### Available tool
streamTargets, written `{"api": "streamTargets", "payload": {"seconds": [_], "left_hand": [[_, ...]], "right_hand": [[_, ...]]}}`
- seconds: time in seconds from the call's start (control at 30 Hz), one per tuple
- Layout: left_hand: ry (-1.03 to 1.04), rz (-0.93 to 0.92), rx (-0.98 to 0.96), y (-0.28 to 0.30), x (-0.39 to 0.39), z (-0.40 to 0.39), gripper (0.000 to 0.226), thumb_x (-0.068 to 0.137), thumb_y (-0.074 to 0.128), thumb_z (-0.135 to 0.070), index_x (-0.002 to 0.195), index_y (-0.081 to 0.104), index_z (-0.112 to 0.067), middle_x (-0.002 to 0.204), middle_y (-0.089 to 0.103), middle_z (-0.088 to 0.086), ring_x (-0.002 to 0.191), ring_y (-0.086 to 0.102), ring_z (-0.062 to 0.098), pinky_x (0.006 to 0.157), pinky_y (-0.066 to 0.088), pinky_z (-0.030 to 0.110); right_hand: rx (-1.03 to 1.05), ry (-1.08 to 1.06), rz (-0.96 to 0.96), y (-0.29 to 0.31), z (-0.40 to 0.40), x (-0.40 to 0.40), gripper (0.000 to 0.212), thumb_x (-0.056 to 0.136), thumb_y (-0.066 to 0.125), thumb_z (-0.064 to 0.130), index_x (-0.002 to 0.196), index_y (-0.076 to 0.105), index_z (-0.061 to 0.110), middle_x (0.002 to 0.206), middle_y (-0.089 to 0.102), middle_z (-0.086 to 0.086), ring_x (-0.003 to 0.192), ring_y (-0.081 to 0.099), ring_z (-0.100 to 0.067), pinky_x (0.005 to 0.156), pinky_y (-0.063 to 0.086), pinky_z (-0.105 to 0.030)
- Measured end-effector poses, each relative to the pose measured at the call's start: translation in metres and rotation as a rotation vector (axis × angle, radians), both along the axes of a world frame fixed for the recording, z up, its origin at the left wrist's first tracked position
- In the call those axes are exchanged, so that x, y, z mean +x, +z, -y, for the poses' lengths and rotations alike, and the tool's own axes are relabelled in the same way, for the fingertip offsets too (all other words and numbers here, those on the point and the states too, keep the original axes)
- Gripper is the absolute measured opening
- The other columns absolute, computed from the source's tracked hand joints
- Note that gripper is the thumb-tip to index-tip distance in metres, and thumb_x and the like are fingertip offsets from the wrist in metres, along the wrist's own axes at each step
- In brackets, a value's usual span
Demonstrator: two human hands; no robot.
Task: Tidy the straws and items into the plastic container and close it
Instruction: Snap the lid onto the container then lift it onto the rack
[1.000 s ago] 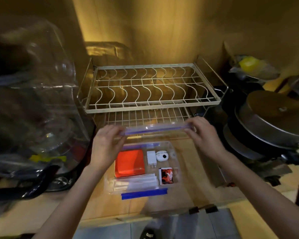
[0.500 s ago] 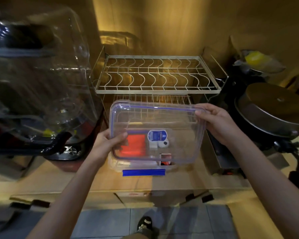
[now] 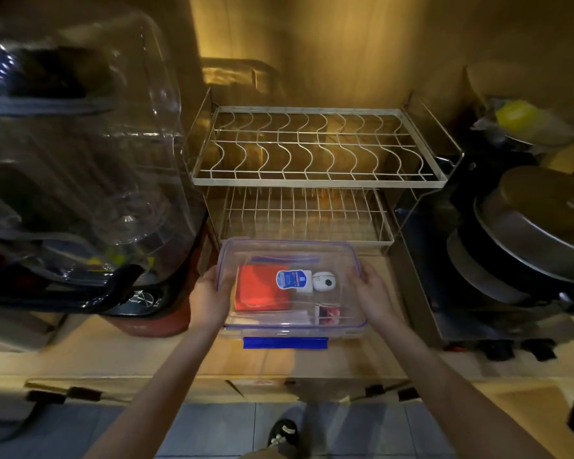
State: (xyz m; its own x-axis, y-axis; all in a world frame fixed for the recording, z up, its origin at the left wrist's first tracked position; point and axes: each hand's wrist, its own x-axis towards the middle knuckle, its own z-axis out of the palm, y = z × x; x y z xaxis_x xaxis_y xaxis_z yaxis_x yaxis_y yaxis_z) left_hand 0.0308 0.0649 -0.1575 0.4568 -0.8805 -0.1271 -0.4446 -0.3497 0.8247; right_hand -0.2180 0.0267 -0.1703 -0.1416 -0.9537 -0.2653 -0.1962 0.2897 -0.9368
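Head cam: clear lid (image 3: 289, 256) sits over the plastic container (image 3: 299, 329) on the wooden counter, just in front of the wire rack (image 3: 315, 144); red pack (image 3: 259, 291) & straws (image 3: 295, 315) inside. Blue front latch (image 3: 285, 342) looks unclipped. Imo line up the corners, press evenly, then snap latches. Left hand (image 3: 209, 301) & right hand (image 3: 373, 298) grip the lid's short sides, fingers curled round the edges.

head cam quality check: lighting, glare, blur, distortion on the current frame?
Head view: dim, warm yellow light, brightest on the back wall behind the rack; glare specks on the clear dome at left; the lid is see-through with faint reflections; wide-angle bending at the edges; pans at right sit in shadow; centre fairly sharp.
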Motion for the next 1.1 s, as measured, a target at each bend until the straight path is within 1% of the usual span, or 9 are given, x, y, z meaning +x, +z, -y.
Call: {"api": "streamTargets", "payload": {"seconds": [0.13,0.3,0.43,0.5,0.57,0.7,0.83,0.97,1.1], "left_hand": [[-0.043,0.092,0.087,-0.019,0.006,0.008,0.032,0.094,0.046,-0.020,0.118,0.055,0.000,0.116,0.062,0.028,0.109,0.056,0.042,0.087,0.043,0.039],[-0.049,0.100,0.176,-0.036,0.009,0.016,0.038,0.095,0.041,-0.020,0.126,0.048,0.002,0.124,0.057,0.029,0.115,0.053,0.043,0.094,0.042,0.042],[-0.033,0.101,0.216,-0.047,0.009,0.018,0.040,0.096,0.040,-0.021,0.126,0.047,0.004,0.127,0.053,0.030,0.119,0.049,0.043,0.099,0.040,0.043],[-0.024,0.093,0.226,-0.047,0.008,0.020,0.041,0.096,0.040,-0.021,0.129,0.045,0.004,0.130,0.050,0.030,0.122,0.046,0.042,0.101,0.037,0.043],[-0.013,0.078,0.227,-0.047,0.006,0.022,0.042,0.096,0.040,-0.020,0.131,0.042,0.003,0.134,0.046,0.030,0.125,0.042,0.042,0.103,0.036,0.042],[0.029,0.018,0.220,-0.046,0.002,0.018,0.047,0.096,0.039,-0.025,0.137,0.035,-0.002,0.141,0.038,0.026,0.128,0.039,0.041,0.106,0.033,0.044],[0.079,-0.016,0.205,-0.048,0.000,0.018,0.045,0.096,0.038,-0.026,0.135,0.035,-0.002,0.139,0.041,0.027,0.126,0.041,0.043,0.103,0.034,0.044],[0.110,-0.028,0.232,-0.048,-0.003,0.022,0.044,0.095,0.039,-0.025,0.133,0.035,-0.002,0.136,0.045,0.027,0.122,0.044,0.044,0.099,0.037,0.044],[0.122,-0.016,0.240,-0.051,-0.002,0.022,0.044,0.095,0.040,-0.031,0.129,0.037,-0.004,0.130,0.051,0.028,0.117,0.049,0.045,0.094,0.040,0.045]], "right_hand": [[-0.032,0.029,-0.075,-0.013,0.004,0.011,0.030,0.097,0.043,0.015,0.126,0.051,0.015,0.106,0.060,0.000,0.092,0.058,-0.014,0.067,0.043,-0.014],[-0.058,0.039,-0.090,-0.023,0.009,0.017,0.027,0.098,0.043,0.017,0.123,0.053,0.017,0.103,0.061,0.001,0.086,0.061,-0.007,0.065,0.046,-0.011],[-0.063,0.045,-0.079,-0.029,0.008,0.016,0.034,0.098,0.043,0.017,0.133,0.043,0.017,0.114,0.059,0.001,0.101,0.061,-0.015,0.064,0.047,-0.008],[-0.051,0.040,-0.072,-0.030,0.008,0.016,0.045,0.098,0.043,0.017,0.142,0.032,0.016,0.117,0.054,0.004,0.099,0.056,-0.009,0.060,0.045,-0.003],[-0.067,0.047,-0.061,-0.032,0.010,0.015,0.042,0.098,0.043,0.017,0.140,0.036,0.019,0.113,0.055,0.008,0.094,0.058,-0.003,0.060,0.046,-0.001],[-0.053,0.059,-0.097,-0.043,0.012,0.014,0.038,0.099,0.041,0.021,0.136,0.041,0.026,0.123,0.058,0.001,0.102,0.062,-0.009,0.070,0.055,-0.011],[-0.090,0.152,-0.291,-0.046,0.012,0.016,0.043,0.098,0.035,0.031,0.141,0.032,0.032,0.134,0.052,-0.005,0.121,0.051,-0.021,0.099,0.049,-0.045],[-0.103,0.218,-0.791,-0.038,0.027,0.012,0.039,0.095,0.040,0.015,0.133,0.041,0.008,0.133,0.049,-0.013,0.125,0.039,-0.026,0.108,0.033,-0.037],[-0.182,0.462,-1.077,-0.022,0.053,0.024,0.049,0.093,0.043,0.019,0.140,0.033,0.009,0.147,0.036,-0.012,0.137,0.028,-0.027,0.115,0.021,-0.038]]}}
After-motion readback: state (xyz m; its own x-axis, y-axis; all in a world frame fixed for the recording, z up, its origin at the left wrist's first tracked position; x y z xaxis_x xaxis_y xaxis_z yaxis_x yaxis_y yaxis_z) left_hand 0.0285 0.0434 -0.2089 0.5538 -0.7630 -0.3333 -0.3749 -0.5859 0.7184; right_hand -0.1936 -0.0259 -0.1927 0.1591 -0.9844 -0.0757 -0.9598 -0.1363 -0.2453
